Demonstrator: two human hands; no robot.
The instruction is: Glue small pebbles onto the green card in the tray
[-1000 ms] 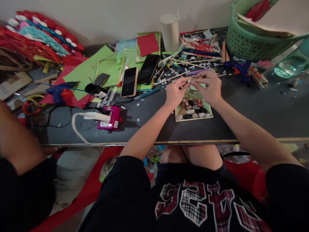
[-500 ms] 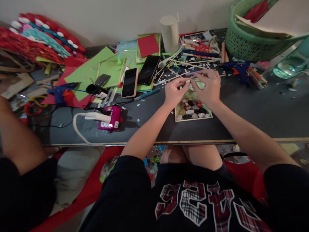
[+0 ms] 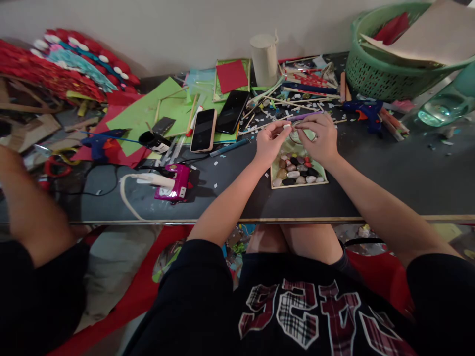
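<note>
My left hand [image 3: 270,140] pinches a small white piece [image 3: 287,126] between thumb and fingers; its exact kind is too small to tell. Close beside it, my right hand [image 3: 319,136] has its thumb and fingers drawn together, and whatever they may hold is hidden. Both hands are above the far part of a shallow, thin-rimmed frame [image 3: 299,185]. Pebbles [image 3: 293,174] in black, white, brown and red fill its near half. A round, pale green piece [image 3: 305,134] shows at the far end, partly covered by my right hand.
Phones [image 3: 203,129], coloured paper [image 3: 128,118] and a blue glue gun [image 3: 367,110] lie around. A magenta power adapter [image 3: 172,184] sits at left. Behind are a white cylinder [image 3: 264,59] and a green basket [image 3: 386,74]. Another person's arm [image 3: 33,207] is at far left.
The view has shifted slightly, so things on the table appear a little further right and lower. The white piece in my left hand shows more clearly; both hands stay together over the frame.
</note>
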